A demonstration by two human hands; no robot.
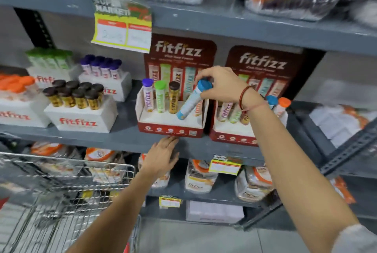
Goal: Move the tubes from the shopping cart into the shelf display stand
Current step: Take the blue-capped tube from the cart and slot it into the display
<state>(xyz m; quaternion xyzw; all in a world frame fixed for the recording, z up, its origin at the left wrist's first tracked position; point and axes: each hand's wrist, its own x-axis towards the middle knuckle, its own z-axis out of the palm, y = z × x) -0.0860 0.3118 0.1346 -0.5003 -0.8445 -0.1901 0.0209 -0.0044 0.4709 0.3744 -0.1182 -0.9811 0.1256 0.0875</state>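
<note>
While the blue-capped tube [190, 100] leans with its bottom end over the white top of the red display stand [170, 130], the right hand [221, 85] pinches its cap with closed fingers, probably to steer it into a hole. Purple, green and brown tubes already stand straight beside it. The left hand [161, 158] lies open and empty against the shelf edge [102, 140], likely for balance. The shopping cart [67, 173] waits low on the left.
</note>
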